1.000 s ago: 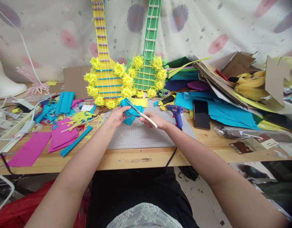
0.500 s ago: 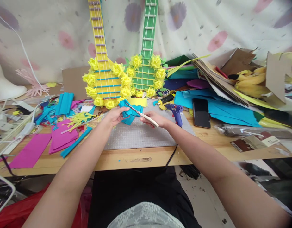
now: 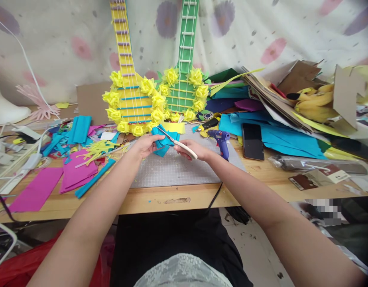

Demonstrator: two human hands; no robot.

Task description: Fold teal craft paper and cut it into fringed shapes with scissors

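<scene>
Pinched in my left hand [image 3: 148, 146] is a bunch of blue crepe paper [image 3: 162, 150], held above the grey cutting mat [image 3: 172, 173]. My right hand [image 3: 189, 150] grips white-handled scissors [image 3: 186, 148], whose blades point up and left across the blue paper. Some of the paper is hidden behind the fingers and blades. Just beyond my hands stand a yellow paper guitar [image 3: 132, 103] and a green one [image 3: 180, 93], both edged with yellow paper flowers [image 3: 158, 115]. A yellow paper strip [image 3: 175, 127] lies behind the blue paper.
Right of the mat are a blue glue gun [image 3: 221, 142], a phone [image 3: 252, 141] and blue paper sheets [image 3: 291, 137]. Cardboard is heaped at the back right [image 3: 315, 75]. To the left lie magenta paper [image 3: 37, 189], yellow scraps [image 3: 100, 148] and a power strip [image 3: 10, 161].
The scissors and my right hand have shifted slightly left over the blue paper. My left hand keeps its hold. The whole view has moved a little.
</scene>
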